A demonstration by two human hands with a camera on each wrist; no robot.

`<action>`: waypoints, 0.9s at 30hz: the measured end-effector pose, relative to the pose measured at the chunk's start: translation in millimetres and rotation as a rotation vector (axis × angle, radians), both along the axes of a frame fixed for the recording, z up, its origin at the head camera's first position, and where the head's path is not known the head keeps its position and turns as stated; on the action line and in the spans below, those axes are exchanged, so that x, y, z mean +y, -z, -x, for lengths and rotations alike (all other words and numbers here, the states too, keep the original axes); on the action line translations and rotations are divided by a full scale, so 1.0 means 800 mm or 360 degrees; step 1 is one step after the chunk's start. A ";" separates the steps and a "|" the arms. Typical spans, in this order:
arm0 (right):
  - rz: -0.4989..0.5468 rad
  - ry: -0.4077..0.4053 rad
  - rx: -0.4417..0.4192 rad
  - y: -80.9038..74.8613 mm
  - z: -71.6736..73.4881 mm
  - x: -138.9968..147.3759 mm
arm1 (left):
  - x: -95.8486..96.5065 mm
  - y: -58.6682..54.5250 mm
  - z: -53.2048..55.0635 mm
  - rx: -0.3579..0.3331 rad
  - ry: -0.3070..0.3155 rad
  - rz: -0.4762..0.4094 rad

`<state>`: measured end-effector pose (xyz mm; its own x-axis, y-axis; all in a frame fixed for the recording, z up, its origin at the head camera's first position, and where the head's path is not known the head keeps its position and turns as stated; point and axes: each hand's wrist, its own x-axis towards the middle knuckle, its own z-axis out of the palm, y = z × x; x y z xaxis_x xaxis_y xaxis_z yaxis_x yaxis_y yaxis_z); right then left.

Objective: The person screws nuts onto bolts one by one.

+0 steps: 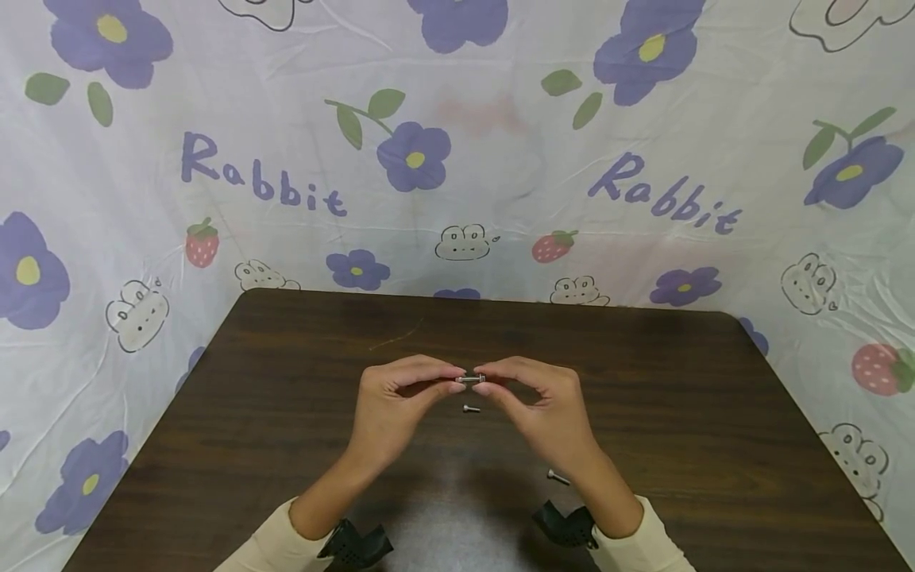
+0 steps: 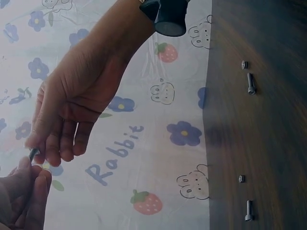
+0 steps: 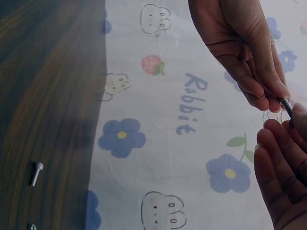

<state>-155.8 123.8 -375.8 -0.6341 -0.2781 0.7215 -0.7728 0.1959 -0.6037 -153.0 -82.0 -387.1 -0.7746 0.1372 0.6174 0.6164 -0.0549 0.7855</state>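
Above the table, my left hand (image 1: 386, 409) and right hand (image 1: 554, 409) face each other, fingertips nearly meeting. Between them lies a small metal bolt (image 1: 469, 379), roughly level. Thumb and fingers of the left hand pinch its left end, and those of the right hand pinch its right end. In the left wrist view the bolt (image 2: 33, 154) shows as a dark sliver between the fingertips. From the right wrist the bolt (image 3: 286, 104) is seen side on. The fingertips cover both ends, so I cannot tell whether a nut is on it.
On the dark wooden table (image 1: 679, 397) lie a loose bolt (image 1: 472, 409) beneath the hands and another bolt (image 1: 559, 477) beside the right wrist. The left wrist view also shows a nut (image 2: 244, 64) and a second nut (image 2: 242, 178). A printed cloth (image 1: 500, 159) hangs behind.
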 end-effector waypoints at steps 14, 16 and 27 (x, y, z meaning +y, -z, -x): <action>-0.0053 0.0046 -0.0111 0.002 -0.002 0.000 | 0.003 0.000 0.000 0.0054 -0.0010 0.0047; -0.0065 0.0060 -0.0103 0.002 -0.001 0.001 | 0.003 0.000 0.000 0.0047 -0.0006 0.0044; -0.0073 -0.0006 -0.0034 -0.003 -0.001 0.008 | 0.000 -0.002 0.001 0.0070 -0.0051 0.0039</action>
